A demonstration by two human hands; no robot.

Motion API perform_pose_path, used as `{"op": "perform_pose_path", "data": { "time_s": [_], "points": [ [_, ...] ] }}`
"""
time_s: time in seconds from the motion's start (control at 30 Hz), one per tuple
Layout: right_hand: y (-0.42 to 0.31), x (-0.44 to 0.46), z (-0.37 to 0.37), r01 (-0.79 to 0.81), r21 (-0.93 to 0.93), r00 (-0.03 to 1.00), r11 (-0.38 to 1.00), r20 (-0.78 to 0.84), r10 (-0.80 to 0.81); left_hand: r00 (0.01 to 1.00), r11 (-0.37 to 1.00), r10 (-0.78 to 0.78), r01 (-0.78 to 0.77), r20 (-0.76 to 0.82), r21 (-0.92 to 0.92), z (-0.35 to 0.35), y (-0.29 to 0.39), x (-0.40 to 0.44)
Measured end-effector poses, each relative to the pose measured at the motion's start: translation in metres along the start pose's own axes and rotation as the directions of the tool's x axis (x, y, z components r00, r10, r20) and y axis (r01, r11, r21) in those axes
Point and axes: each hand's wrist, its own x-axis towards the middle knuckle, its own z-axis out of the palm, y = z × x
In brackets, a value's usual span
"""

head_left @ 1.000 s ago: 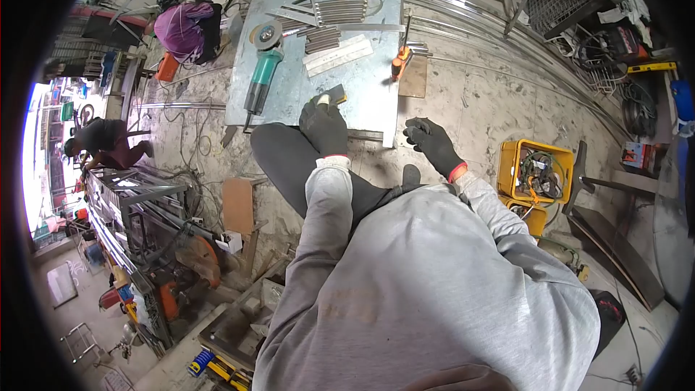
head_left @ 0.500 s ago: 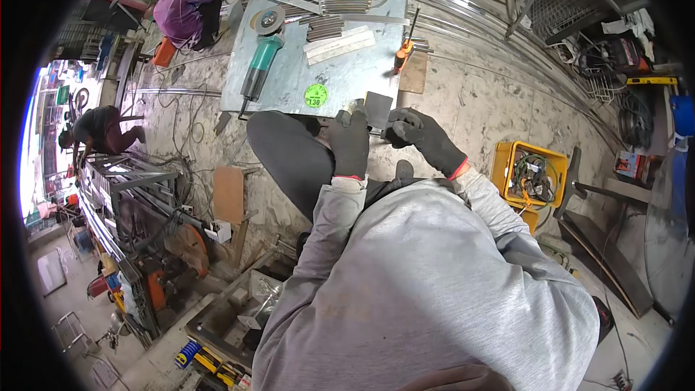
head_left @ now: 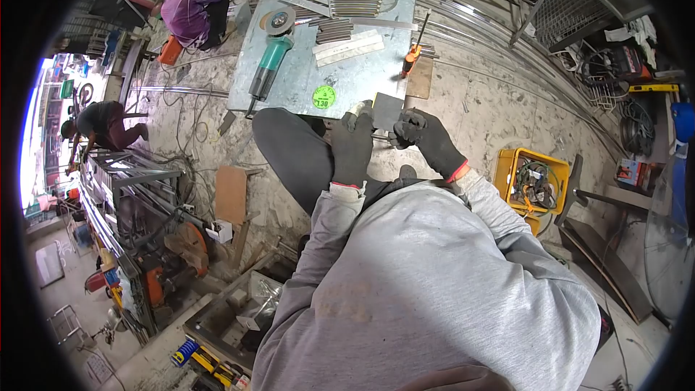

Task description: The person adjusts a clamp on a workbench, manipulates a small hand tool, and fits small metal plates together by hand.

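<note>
Two dark-gloved hands meet at the near edge of the metal-topped table (head_left: pixel 289 101). My left hand (head_left: pixel 352 143) pinches the left side of a small dark grey plate (head_left: pixel 388 111). At the plate's right side is my right hand (head_left: pixel 427 139), its fingers curled in; what it grips, if anything, is hidden. A round green sticker (head_left: pixel 324 97) lies left of the plate. The green angle grinder (head_left: pixel 271 58) rests at the table's left. Farther back lie a pale flat bar (head_left: pixel 349 48), several short metal rods (head_left: pixel 355 6) and an orange-handled tool (head_left: pixel 410 60).
Yellow crates (head_left: pixel 532 181) with cables stand at the right. Two people (head_left: pixel 190 14) crouch or bend at the far left. Long metal bars (head_left: pixel 478 18) lie behind the table. An orange-wheeled machine (head_left: pixel 188 246) is at the lower left, beside a bin (head_left: pixel 232 311).
The dark plate has moved right from the tabletop to the table's edge, uncovering the green sticker. My right hand has come in from the right to the plate.
</note>
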Motion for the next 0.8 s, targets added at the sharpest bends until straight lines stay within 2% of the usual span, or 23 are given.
{"op": "perform_pose_path", "data": {
  "time_s": [0.1, 0.17, 0.27, 0.3, 0.37, 0.4, 0.43, 0.47, 0.5, 0.53, 0.57, 0.63, 0.67, 0.7, 0.73, 0.8],
  "points": [
    [0.006, 0.003, 0.0, 0.031, -0.05, 0.999, 0.998, -0.022, -0.032, 0.999, 0.999, 0.038, -0.038, 0.021, -0.001, -0.003, -0.014, 0.002],
    [0.009, 0.003, -0.003, 0.034, -0.077, 0.999, 0.996, -0.037, -0.037, 0.997, 0.99, -0.052, 0.045, 0.049, 0.136, -0.006, -0.019, 0.001],
    [0.006, 0.0, -0.003, 0.008, -0.11, 1.0, 0.994, -0.021, -0.01, 0.991, 0.99, -0.086, 0.073, 0.103, 0.118, -0.011, -0.014, -0.004],
    [0.006, -0.002, -0.001, -0.018, -0.061, 0.999, 0.998, -0.03, 0.016, 0.991, 0.99, -0.086, 0.074, 0.103, 0.117, -0.008, -0.011, -0.008],
    [0.003, -0.003, -0.001, -0.041, -0.015, 0.998, 0.999, -0.037, 0.041, 1.0, 0.999, 0.028, -0.028, 0.007, 0.026, -0.002, -0.009, -0.013],
    [0.0, -0.003, -0.004, -0.09, 0.141, 0.996, 0.986, 0.028, 0.087, 1.0, 0.999, 0.028, -0.028, 0.007, 0.025, -0.002, -0.011, -0.013],
    [-0.002, -0.002, -0.006, -0.145, 0.289, 0.988, 0.946, 0.101, 0.121, 0.973, 0.96, 0.23, -0.227, 0.0, 0.166, -0.002, -0.014, -0.012],
    [-0.007, -0.002, -0.003, -0.146, 0.286, 0.987, 0.947, 0.105, 0.121, 0.906, 0.861, 0.423, -0.408, 0.019, 0.303, -0.002, -0.01, -0.011],
    [-0.013, -0.002, -0.001, -0.168, 0.347, 0.981, 0.923, 0.147, 0.124, 0.905, 0.861, 0.425, -0.409, 0.013, 0.303, -0.004, -0.004, -0.009],
    [-0.019, -0.004, 0.002, -0.195, 0.407, 0.974, 0.893, 0.189, 0.127, 0.798, 0.667, 0.583, -0.576, 0.149, 0.473, -0.009, 0.002, -0.007],
    [-0.024, -0.007, 0.006, -0.199, 0.405, 0.973, 0.892, 0.191, 0.13, 0.664, 0.412, 0.679, -0.697, 0.313, 0.587, -0.011, 0.007, -0.008],
    [-0.031, -0.008, 0.013, -0.019, 0.246, 0.995, 0.969, 0.104, -0.007, 0.681, 0.427, 0.659, -0.689, 0.32, 0.586, -0.011, 0.006, -0.009],
    [-0.03, -0.007, 0.008, -0.017, 0.245, 0.995, 0.969, 0.104, -0.009, 0.671, 0.393, 0.658, -0.693, 0.341, 0.605, -0.012, 0.005, -0.01],
    [-0.026, -0.005, 0.0, -0.008, 0.159, 0.999, 0.987, 0.05, 0.0, 0.662, 0.357, 0.656, -0.696, 0.363, 0.623, -0.013, 0.005, -0.01],
    [-0.021, -0.002, -0.006, -0.003, 0.072, 1.0, 0.997, -0.006, 0.004, 0.66, 0.356, 0.657, -0.697, 0.363, 0.622, -0.014, 0.004, -0.008],
    [-0.011, 0.005, -0.011, -0.004, 0.078, 1.0, 0.997, -0.026, 0.006, 0.678, 0.388, 0.621, -0.703, 0.395, 0.597, -0.014, 0.002, -0.008]
  ]
}}
